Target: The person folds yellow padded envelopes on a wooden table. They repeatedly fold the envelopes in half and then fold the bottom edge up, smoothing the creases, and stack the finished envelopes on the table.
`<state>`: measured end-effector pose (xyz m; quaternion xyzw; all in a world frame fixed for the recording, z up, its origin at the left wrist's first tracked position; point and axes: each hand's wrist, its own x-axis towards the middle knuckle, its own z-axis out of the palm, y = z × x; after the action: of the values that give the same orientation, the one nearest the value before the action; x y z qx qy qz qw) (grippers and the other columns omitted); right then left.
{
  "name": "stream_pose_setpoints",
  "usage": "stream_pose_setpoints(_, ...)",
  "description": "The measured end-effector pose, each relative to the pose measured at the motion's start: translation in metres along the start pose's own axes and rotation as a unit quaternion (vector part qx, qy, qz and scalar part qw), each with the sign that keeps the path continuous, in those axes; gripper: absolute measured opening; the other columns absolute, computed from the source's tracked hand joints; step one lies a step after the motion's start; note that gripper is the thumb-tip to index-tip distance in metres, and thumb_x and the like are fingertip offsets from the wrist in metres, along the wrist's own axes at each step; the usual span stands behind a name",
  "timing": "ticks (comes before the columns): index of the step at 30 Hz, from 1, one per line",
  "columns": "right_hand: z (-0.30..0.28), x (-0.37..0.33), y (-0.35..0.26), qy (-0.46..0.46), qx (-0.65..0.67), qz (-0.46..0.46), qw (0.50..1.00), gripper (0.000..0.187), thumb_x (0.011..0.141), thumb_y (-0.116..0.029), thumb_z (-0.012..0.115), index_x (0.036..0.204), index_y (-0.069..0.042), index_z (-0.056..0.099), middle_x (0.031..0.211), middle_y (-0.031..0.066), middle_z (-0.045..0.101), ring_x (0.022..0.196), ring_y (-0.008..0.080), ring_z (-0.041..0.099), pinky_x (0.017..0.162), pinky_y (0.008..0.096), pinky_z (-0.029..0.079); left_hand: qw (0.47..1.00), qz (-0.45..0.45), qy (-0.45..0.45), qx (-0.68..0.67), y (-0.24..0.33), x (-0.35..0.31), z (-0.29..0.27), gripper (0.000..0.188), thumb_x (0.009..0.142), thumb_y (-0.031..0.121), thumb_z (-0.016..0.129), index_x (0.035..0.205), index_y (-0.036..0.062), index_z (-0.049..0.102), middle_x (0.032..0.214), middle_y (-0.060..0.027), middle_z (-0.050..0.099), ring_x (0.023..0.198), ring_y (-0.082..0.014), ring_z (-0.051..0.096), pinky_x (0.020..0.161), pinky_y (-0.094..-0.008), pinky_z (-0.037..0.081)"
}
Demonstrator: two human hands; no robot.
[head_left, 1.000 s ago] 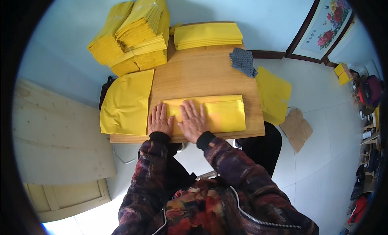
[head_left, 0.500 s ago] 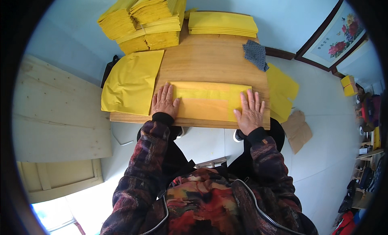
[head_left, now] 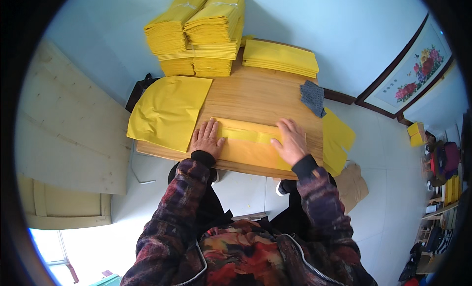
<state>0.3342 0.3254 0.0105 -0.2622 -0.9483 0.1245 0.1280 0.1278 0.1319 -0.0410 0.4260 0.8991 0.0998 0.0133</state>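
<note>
A folded sheet of yellow paper (head_left: 248,150) lies along the near edge of the wooden table. My left hand (head_left: 208,138) rests flat on its left end, fingers extended. Over the right end is my right hand (head_left: 291,141), turned a little inward with its fingers stretched and the thumb apart; whether it presses on the paper or hovers just above, I cannot tell. Neither hand grasps anything. Left of my left hand lies a larger creased yellow sheet (head_left: 169,111), overhanging the table's left edge.
Tied yellow paper bundles (head_left: 214,23) rise at the back left of the wooden table (head_left: 255,96). A flat yellow pile (head_left: 280,58) lies beside them, and a grey cloth (head_left: 312,98) at the right edge. Yellow paper (head_left: 337,141) and brown paper (head_left: 355,187) are beyond that edge.
My right hand has moved inward from the paper's right end and turned toward the left. My left hand stays on the left end. The whole view has shifted and tilted slightly.
</note>
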Motion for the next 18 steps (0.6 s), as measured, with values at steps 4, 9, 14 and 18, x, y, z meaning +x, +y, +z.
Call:
stream_pose_setpoints(4,0.008,0.046,-0.024,-0.181,0.000,0.022,0.983,0.057,0.075,-0.028,0.070,0.124,-0.006,0.049,0.133,0.0154,0.044,0.128,0.0328,0.038,0.103,0.0469,0.032,0.997,-0.005,0.070,-0.026,0.005,-0.016,-0.013,0.069,0.084,0.041,0.055,0.144,0.0143,0.030,0.152,-0.0031,0.024,0.140,-0.0245,0.020,0.112,-0.0439,0.017)
stream_pose_setpoints(9,0.011,0.049,-0.032,-0.186,-0.045,0.014,0.981,0.057,0.072,-0.030,0.072,0.120,-0.006,0.051,0.126,0.0147,0.051,0.119,0.0313,0.047,0.095,0.0435,0.042,0.935,0.080,0.162,-0.306,0.031,-0.109,-0.021,0.037,0.074,0.012,0.072,0.108,0.0054,0.059,0.104,-0.0131,0.062,0.094,-0.0303,0.060,0.078,-0.0365,0.048)
stream_pose_setpoints(14,0.019,0.041,-0.027,-0.205,0.071,0.039,0.975,0.051,0.071,-0.028,0.073,0.111,-0.002,0.055,0.113,0.0192,0.058,0.105,0.0337,0.056,0.087,0.0395,0.046,0.635,-0.167,-0.172,-0.734,0.053,-0.146,0.016,0.028,0.090,0.025,0.061,0.112,0.0070,0.057,0.102,-0.0047,0.064,0.093,-0.0182,0.061,0.078,-0.0305,0.047)
stream_pose_setpoints(18,0.020,0.030,-0.032,-0.292,0.165,0.050,0.941,0.040,0.071,-0.023,0.072,0.099,0.002,0.059,0.099,0.0218,0.063,0.095,0.0358,0.061,0.082,0.0402,0.047,0.476,-0.245,-0.170,-0.827,0.053,-0.130,0.038,0.033,0.091,0.030,0.060,0.114,0.0078,0.057,0.107,-0.0062,0.065,0.099,-0.0207,0.062,0.085,-0.0377,0.048)
